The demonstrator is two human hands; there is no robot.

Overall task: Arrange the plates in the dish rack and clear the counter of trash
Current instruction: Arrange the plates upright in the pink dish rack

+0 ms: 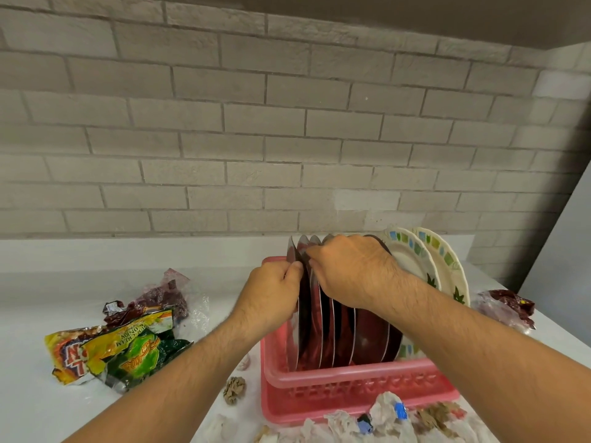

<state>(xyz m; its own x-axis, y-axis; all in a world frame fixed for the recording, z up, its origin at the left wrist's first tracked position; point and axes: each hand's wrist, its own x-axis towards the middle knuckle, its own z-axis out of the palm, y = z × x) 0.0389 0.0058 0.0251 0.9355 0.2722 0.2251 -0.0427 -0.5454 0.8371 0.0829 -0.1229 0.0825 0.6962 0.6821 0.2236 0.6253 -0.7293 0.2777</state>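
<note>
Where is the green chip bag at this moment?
In the head view the green chip bag lies on the counter, left of the pink dish rack.

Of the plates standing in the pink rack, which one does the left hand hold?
The leftmost dark plate, at the row's end: the left hand pinches its rim. The right hand holds a neighbouring dark plate.

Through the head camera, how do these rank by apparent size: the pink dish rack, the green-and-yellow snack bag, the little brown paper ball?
1. pink dish rack, largest
2. green-and-yellow snack bag
3. brown paper ball, smallest
All lie about equally near, so the order holds.
</note>
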